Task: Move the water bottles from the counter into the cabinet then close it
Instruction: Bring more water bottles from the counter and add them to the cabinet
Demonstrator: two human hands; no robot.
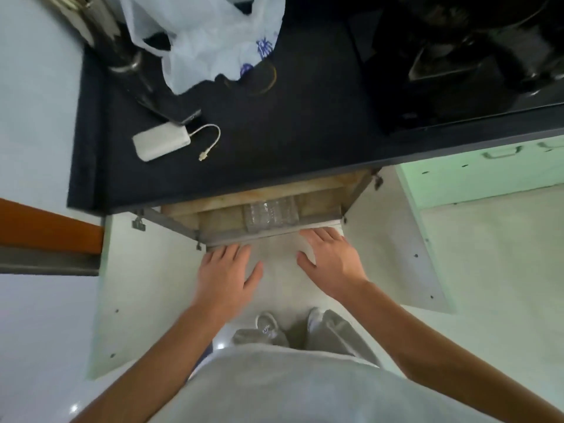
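Grey trousers (pixel 334 331) sit nearest, then the left hand (pixel 227 270) and right hand (pixel 331 259), both flat with straight fingers — holding nothing. Just past them the cabinet (pixel 232 236) stands open with the water bottles (pixel 270 216) inside. On the black counter (pixel 290 141) lies a white bag (pixel 213 35) — its blue writing is too blurry to read.

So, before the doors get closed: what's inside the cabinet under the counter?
Clear water bottles show just inside, against bare wood. The black counter covers everything deeper in.
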